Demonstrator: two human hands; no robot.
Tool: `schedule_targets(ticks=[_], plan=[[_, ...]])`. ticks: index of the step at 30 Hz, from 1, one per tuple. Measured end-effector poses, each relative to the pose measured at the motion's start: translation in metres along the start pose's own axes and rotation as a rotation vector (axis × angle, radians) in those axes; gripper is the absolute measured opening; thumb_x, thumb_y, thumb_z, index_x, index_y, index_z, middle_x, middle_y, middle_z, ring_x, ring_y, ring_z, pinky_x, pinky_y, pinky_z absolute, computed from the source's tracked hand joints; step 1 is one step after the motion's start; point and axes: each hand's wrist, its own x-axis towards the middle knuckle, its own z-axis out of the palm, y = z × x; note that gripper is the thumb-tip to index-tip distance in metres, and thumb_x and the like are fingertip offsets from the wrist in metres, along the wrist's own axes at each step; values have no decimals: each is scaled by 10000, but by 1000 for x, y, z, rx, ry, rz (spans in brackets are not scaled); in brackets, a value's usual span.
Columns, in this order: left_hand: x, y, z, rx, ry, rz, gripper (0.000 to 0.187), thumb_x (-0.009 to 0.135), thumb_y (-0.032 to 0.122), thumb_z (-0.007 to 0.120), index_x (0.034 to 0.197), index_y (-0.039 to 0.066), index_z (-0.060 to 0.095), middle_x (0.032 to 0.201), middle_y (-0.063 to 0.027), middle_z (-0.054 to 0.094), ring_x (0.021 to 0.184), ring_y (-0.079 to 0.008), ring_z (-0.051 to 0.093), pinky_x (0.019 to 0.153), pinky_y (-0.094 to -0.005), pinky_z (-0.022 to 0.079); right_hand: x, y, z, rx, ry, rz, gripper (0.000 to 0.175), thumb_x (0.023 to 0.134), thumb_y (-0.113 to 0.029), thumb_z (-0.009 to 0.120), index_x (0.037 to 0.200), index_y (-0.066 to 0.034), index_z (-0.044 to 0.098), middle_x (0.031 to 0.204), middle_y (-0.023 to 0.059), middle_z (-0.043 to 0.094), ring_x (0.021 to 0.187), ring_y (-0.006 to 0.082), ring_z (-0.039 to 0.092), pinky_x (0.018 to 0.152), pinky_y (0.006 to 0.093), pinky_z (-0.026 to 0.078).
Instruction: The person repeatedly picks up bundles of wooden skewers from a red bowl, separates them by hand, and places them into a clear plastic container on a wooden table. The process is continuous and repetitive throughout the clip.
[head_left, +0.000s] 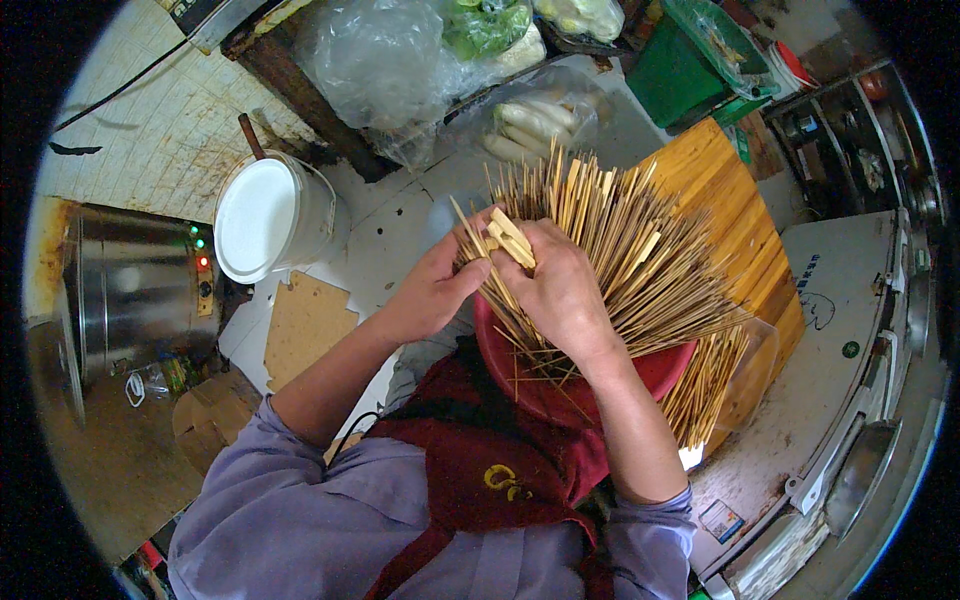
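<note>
A red plastic basin (517, 375) in front of my apron holds a dense, fanned-out mass of thin bamboo skewers (652, 277). My left hand (442, 281), at the basin's left side, grips a small bunch of skewers (480, 247) between thumb and fingers. Close beside it, my right hand (559, 281) is closed around several wider, flat-ended bamboo sticks (511, 238). Loose skewers lie crossed inside the basin below my hands. The fingertips of both hands are partly hidden.
A wooden board (739, 240) lies right of the basin, with a clear container of more skewers (705, 390). A lidded white bucket (259, 217) stands left on the tiled floor. Bagged white radishes (536, 124) and a green bin (675, 75) are ahead. A white chest freezer (832, 300) flanks the right.
</note>
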Motion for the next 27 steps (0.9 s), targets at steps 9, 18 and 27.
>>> schedule_targets(ticks=[9, 18, 27], plan=[[2, 1, -2, -105, -48, -53, 515, 1109, 89, 549, 1604, 12, 431, 1443, -112, 631, 1334, -176, 596, 1152, -352, 465, 15, -28, -77, 260, 191, 114, 232, 1082, -209, 631, 1226, -27, 626, 1040, 99, 784, 920, 213, 734, 877, 373, 574], [7, 10, 1, -55, 157, -118, 388, 1078, 190, 672, 1426, 20, 642, 1190, -41, 745, 1037, -106, 681, 973, -304, 541, 12, -77, -126, 150, 355, -111, 301, 1124, -313, 598, 1202, -38, 694, 857, 4, 689, 801, 97, 619, 742, 275, 494], [8, 7, -12, -178, 202, -201, 304, 1081, 241, 677, 1308, 46, 723, 1103, -26, 746, 1021, -109, 660, 942, -302, 525, 16, -2, -37, -12, -62, 109, 369, 1034, -355, 709, 1133, -6, 637, 972, 287, 728, 963, 514, 703, 821, 551, 566]])
